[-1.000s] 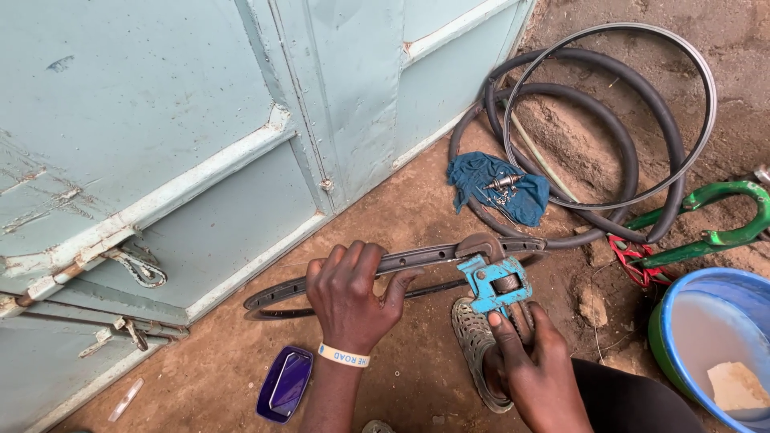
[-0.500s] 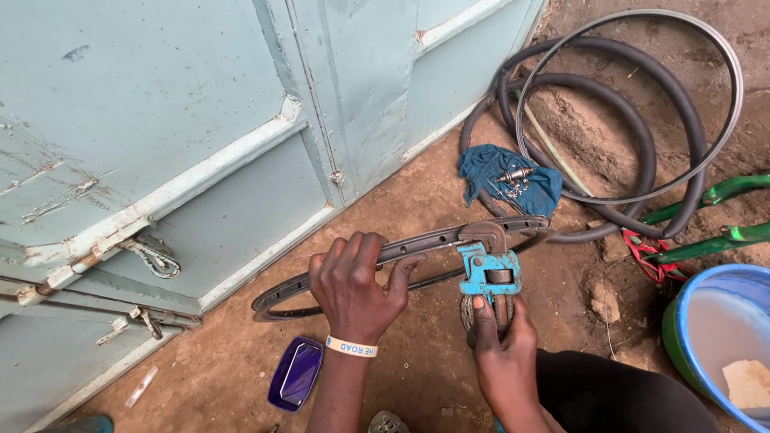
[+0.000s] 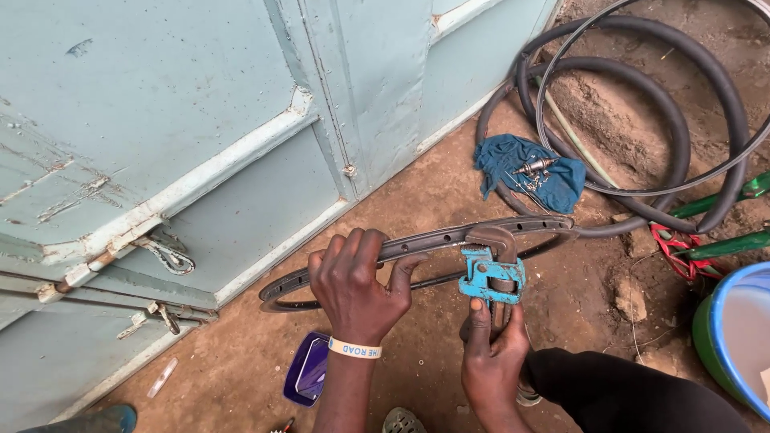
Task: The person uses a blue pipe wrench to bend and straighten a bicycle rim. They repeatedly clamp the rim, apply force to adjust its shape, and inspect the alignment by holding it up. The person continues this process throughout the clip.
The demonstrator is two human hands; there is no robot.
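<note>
Looked like outdoor roadside bike repair spot to me, not proper indoor shop. Saw bare dirt ground [image 3: 449,192], battered pale-blue metal door [image 3: 160,120] as backdrop. Tyres [image 3: 642,120] lay in dust, blue rag [image 3: 521,164] with small metal parts on it, plastic basin [image 3: 726,337] at edge, bare wheel rim [image 3: 433,238] clamped in pipe wrench [image 3: 491,273].

From your hands, bare dirt ground [image 3: 449,192] lies open at twelve o'clock, up to the metal door [image 3: 200,120]; at ten the door blocks you; at one a blue cloth [image 3: 501,160] and black tyres [image 3: 674,120] crowd the path; at three a blue basin [image 3: 734,337]; at seven a purple tin [image 3: 309,373].
</note>
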